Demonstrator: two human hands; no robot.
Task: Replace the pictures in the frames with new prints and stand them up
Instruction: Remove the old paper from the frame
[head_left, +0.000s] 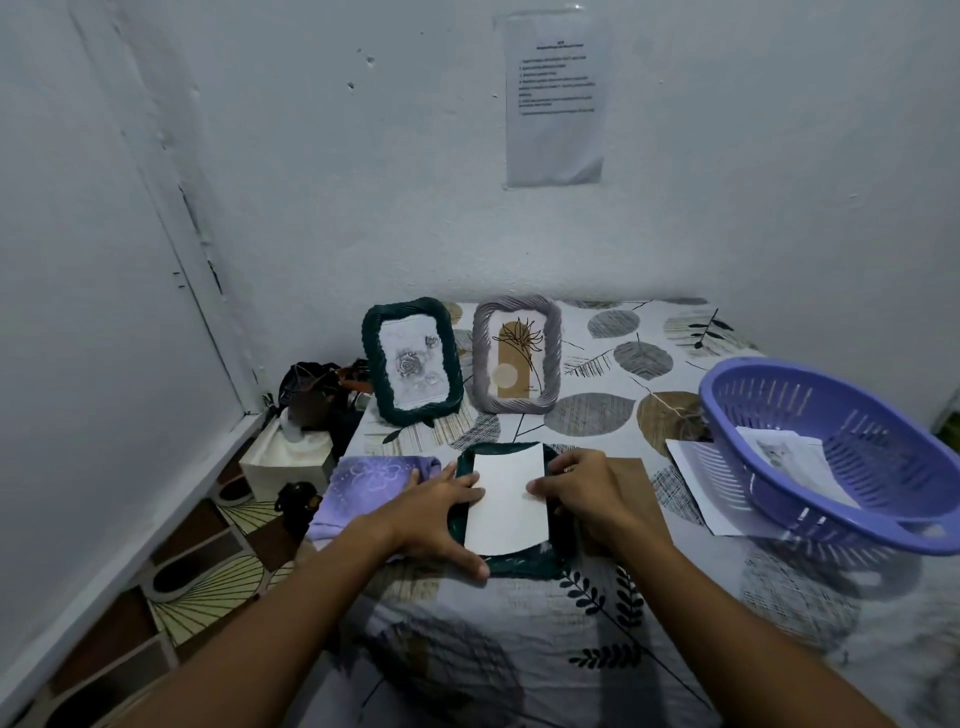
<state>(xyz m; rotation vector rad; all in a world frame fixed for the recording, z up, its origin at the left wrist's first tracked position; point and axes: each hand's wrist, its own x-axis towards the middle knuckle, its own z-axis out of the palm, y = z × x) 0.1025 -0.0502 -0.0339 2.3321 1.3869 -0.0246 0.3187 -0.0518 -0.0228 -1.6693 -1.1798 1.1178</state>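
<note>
A dim corner is formed by pale plastered walls (260, 156). A printed notice (555, 98) is taped at 12 o'clock. Patterned floor tiles (197, 587) are seen at 8 o'clock.

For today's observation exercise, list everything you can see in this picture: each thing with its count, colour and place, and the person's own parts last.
Standing frames: 2, dark green and grey, table's far side.
Flat frame: 1, dark green, under both hands.
Sheet: 1, white, on flat frame.
Cloth: 1, purple, left of flat frame.
Brown board: 1, right of flat frame.
Basket: 1, purple, right, with prints.
Wall notice: 1, white.
Left hand, right hand: pressing on sheet.
</note>
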